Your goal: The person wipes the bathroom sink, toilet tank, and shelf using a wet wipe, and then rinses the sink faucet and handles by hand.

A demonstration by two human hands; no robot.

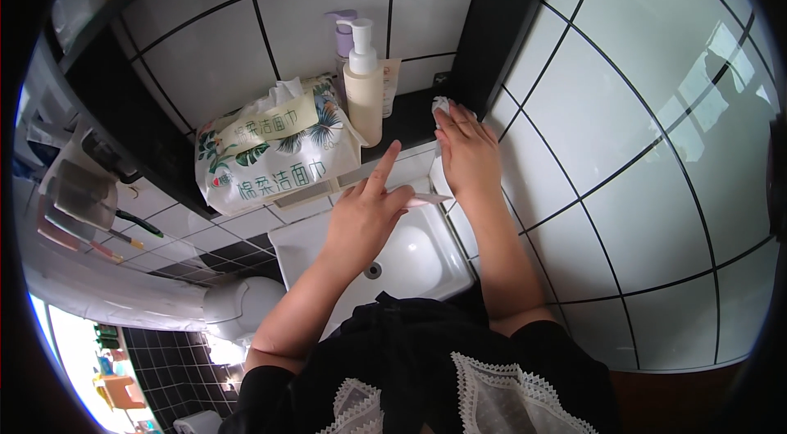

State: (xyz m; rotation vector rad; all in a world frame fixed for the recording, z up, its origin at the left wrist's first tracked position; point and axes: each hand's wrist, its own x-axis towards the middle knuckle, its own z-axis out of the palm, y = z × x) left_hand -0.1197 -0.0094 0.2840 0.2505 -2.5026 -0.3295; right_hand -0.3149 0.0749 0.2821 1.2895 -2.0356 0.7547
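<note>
My right hand (469, 157) presses a crumpled white wipe (441, 103) against the right end of a black shelf (407, 121). Its fingers lie together over the wipe and hide part of it. My left hand (365, 217) hovers above the sink, index finger pointing out toward the shelf. Between its thumb and curled fingers is a thin, flat, pale pink piece (429, 199), whose kind I cannot make out. Left of my hands on the shelf rests a soft pack of face tissues (279, 147) with a leaf print. Beside the pack stands a cream pump bottle (363, 98).
Behind the cream bottle are a purple-topped pump bottle (344, 36) and a pale tube (391, 88). A white washbasin (422, 249) lies below the shelf. White tiled wall (607, 155) closes off the right. Brushes or combs (82, 196) hang at the far left.
</note>
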